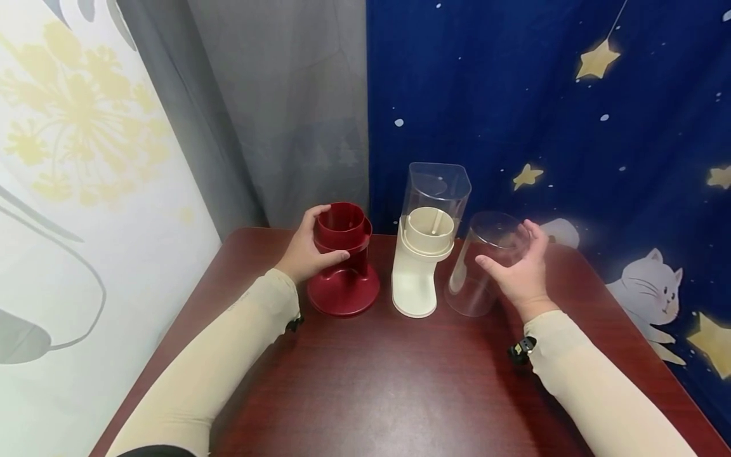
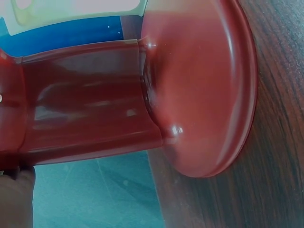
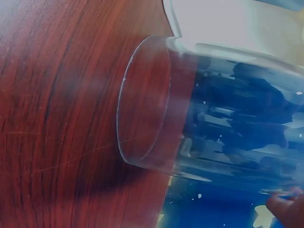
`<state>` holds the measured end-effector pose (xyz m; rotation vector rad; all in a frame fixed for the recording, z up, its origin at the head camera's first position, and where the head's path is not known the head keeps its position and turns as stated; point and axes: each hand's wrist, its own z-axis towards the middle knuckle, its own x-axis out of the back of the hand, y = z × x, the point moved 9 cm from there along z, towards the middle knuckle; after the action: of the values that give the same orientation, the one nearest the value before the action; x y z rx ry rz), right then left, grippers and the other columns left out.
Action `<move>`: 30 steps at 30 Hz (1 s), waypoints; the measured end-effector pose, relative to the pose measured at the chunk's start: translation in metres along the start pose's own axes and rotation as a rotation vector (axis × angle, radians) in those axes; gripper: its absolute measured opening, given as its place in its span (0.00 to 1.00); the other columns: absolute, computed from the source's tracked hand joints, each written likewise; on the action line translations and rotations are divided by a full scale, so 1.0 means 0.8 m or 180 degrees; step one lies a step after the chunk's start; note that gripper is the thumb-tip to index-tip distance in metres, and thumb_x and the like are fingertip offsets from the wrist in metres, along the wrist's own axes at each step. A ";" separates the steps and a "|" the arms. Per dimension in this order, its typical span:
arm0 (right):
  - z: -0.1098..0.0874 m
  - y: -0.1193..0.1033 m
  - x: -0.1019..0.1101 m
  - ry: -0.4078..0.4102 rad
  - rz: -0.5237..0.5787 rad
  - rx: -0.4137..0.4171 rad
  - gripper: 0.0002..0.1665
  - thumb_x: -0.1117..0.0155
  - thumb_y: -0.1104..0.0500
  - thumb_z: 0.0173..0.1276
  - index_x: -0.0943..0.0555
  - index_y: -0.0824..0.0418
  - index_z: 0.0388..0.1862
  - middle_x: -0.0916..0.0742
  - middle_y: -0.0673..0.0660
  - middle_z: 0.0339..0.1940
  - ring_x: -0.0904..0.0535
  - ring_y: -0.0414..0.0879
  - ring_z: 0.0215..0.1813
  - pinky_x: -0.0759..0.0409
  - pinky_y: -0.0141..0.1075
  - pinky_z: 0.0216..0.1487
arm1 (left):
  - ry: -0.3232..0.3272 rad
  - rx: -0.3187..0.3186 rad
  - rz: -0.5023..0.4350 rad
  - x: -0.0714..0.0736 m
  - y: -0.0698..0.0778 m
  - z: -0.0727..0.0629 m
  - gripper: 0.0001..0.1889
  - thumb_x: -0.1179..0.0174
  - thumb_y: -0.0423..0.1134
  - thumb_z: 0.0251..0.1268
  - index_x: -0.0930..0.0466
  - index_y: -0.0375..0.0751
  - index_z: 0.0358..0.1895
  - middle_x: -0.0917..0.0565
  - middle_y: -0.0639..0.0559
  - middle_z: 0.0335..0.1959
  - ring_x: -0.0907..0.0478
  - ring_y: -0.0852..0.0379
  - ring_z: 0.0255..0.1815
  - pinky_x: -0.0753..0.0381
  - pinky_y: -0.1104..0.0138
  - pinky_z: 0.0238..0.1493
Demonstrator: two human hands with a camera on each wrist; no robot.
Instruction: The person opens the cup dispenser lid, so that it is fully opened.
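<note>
My left hand grips the ring-shaped top of a dark red plastic stand, thumb in front and fingers at the far rim. In the left wrist view the stand's round foot rests on the table, with its curved upright beside it. On the right, my right hand holds a clear, open-ended cylinder around its upper part. Its lower rim shows close to the tabletop in the right wrist view; whether it touches is unclear. Between the hands stands a cream stand with a clear squared container around its top.
All this is near the back edge of a dark red wood-grain table. Behind it hang a grey curtain and a blue curtain with stars and a cat. A pale patterned surface is at the left.
</note>
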<state>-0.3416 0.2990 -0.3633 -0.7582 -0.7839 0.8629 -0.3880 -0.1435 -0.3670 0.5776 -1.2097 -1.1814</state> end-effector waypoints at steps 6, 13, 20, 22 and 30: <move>0.005 -0.017 0.011 0.0076 -0.0129 0.0133 0.67 0.15 0.60 0.53 0.48 0.51 0.84 0.37 0.59 0.84 0.42 0.51 0.85 0.46 0.41 0.86 | -0.0037 0.0007 0.0002 -0.001 0.000 -0.001 0.54 0.19 0.42 0.54 0.45 0.59 0.81 0.30 0.51 0.74 0.30 0.47 0.71 0.16 0.44 0.62; 0.019 -0.063 0.016 0.0179 0.0231 0.0433 0.66 0.13 0.53 0.52 0.44 0.57 0.83 0.36 0.57 0.83 0.43 0.48 0.86 0.48 0.46 0.87 | -0.0110 0.0025 0.0066 0.000 0.000 -0.003 0.61 0.18 0.45 0.54 0.53 0.67 0.85 0.35 0.52 0.79 0.32 0.47 0.75 0.16 0.44 0.63; 0.029 -0.109 0.004 0.0066 0.0521 0.0716 0.81 0.15 0.24 0.38 0.44 0.60 0.82 0.36 0.60 0.83 0.44 0.53 0.86 0.49 0.40 0.86 | 0.0124 -0.0163 0.0339 0.013 0.028 0.004 0.60 0.21 0.50 0.54 0.55 0.69 0.86 0.45 0.56 0.86 0.44 0.45 0.84 0.22 0.41 0.69; 0.033 -0.119 -0.001 0.0034 0.0529 0.0739 0.85 0.16 0.21 0.35 0.45 0.60 0.82 0.37 0.61 0.83 0.45 0.53 0.86 0.50 0.40 0.86 | 0.0223 -0.0269 0.0370 0.014 0.047 0.005 0.59 0.22 0.51 0.54 0.54 0.69 0.86 0.48 0.58 0.87 0.47 0.46 0.85 0.25 0.40 0.71; 0.045 -0.164 -0.024 -0.0166 0.0412 0.0778 0.84 0.20 0.17 0.34 0.45 0.54 0.83 0.37 0.57 0.85 0.44 0.51 0.86 0.51 0.44 0.87 | 0.0500 -0.0937 0.0359 -0.011 0.133 -0.004 0.59 0.23 0.62 0.52 0.48 0.57 0.85 0.47 0.59 0.87 0.52 0.56 0.87 0.32 0.40 0.77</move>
<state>-0.3327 0.2336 -0.2431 -0.5758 -0.6655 1.0770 -0.3438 -0.0997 -0.2806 0.3683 -0.9030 -1.1688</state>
